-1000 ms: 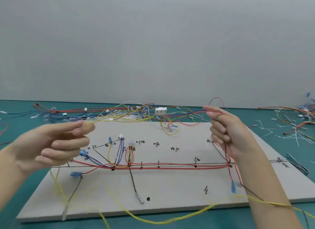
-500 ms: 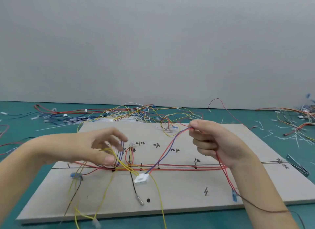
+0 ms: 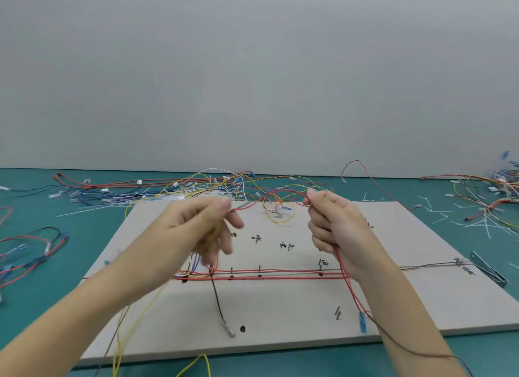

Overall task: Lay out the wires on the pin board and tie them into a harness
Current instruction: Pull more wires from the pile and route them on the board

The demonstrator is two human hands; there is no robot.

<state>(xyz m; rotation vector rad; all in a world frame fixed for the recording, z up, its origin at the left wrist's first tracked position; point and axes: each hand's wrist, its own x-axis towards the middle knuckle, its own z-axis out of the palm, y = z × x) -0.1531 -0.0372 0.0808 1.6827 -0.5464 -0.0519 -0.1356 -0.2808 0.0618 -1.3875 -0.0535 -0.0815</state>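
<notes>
both hands hold wires above the pin board (image 3: 280, 315).
left hand (image 3: 196, 225) pinches a red wire (image 3: 283, 192) at its thumb tip, yellow wires (image 3: 140, 315) trailing below; right hand (image 3: 334, 225) has its fingers curled around red wires (image 3: 349, 289) hanging toward the near edge.

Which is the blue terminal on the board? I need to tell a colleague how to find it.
Start at the grey pin board, near its front edge. Beside the right hand's wrist, red wires run down to a blue terminal, the only blue piece in that corner.
</notes>
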